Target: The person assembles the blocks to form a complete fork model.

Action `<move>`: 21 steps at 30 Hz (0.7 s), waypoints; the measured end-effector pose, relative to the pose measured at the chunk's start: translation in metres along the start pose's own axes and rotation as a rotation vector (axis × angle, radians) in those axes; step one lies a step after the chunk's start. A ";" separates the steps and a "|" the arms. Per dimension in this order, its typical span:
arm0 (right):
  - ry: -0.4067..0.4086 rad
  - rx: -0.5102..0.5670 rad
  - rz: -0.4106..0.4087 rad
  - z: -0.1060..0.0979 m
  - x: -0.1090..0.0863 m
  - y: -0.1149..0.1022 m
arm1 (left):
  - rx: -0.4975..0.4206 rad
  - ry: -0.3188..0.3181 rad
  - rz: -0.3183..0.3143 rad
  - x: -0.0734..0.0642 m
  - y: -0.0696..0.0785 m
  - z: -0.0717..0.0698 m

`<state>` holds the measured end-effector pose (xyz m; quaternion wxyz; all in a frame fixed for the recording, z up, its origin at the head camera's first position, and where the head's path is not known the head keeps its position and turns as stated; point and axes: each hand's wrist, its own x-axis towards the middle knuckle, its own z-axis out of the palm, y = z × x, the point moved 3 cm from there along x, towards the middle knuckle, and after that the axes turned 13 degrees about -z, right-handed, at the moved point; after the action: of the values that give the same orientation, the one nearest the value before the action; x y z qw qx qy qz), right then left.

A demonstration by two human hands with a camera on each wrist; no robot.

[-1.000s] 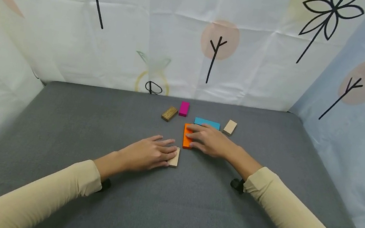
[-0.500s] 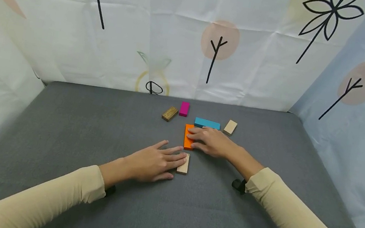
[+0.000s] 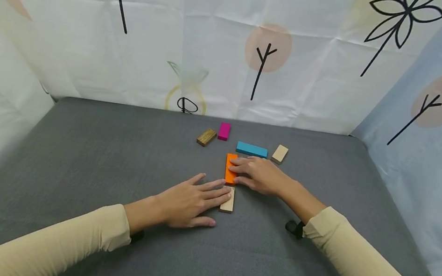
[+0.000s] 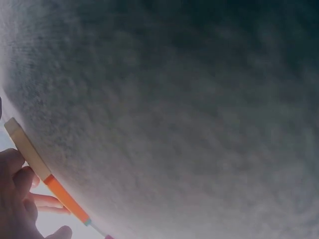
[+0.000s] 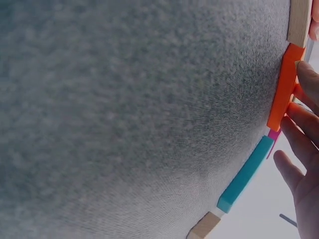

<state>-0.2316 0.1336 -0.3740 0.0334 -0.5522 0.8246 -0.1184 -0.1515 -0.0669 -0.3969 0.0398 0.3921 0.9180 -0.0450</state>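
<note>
In the head view my left hand [image 3: 190,203] lies with fingers spread, its fingertips on a pale wooden block [image 3: 227,205]. My right hand [image 3: 260,175] rests its fingers on an orange block [image 3: 229,177], which lies lengthwise just beyond the pale one. Their ends are right at each other in the head view and in the right wrist view, where the orange block [image 5: 286,89] shows under the right fingers [image 5: 301,124]. The left wrist view has the pale block [image 4: 30,152] and the orange block [image 4: 65,200] in one line beside the left hand [image 4: 15,199].
Just behind the right hand lies a blue block [image 3: 251,150], with a short pale wooden block [image 3: 279,154] to its right. A brown wooden block [image 3: 206,137] and a magenta block [image 3: 224,131] lie farther back on the grey table [image 3: 117,151]. A patterned cloth [image 3: 314,75] hangs behind.
My left hand has slid the pale block to the right, up to the orange block's near end. The orange block has shifted slightly right and nearer with my right hand.
</note>
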 end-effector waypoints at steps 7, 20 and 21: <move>0.000 -0.005 -0.024 -0.002 -0.005 -0.005 | 0.028 0.008 -0.019 0.002 0.007 -0.002; 0.009 0.006 -0.024 0.000 -0.010 -0.008 | 0.048 -0.009 -0.091 0.002 0.018 -0.002; 0.009 0.006 -0.023 0.000 -0.011 -0.008 | 0.046 -0.008 -0.083 0.001 0.017 -0.002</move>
<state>-0.2207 0.1407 -0.3731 0.0298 -0.5610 0.8180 -0.1238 -0.1399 -0.0535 -0.3955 0.0326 0.3542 0.9321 -0.0691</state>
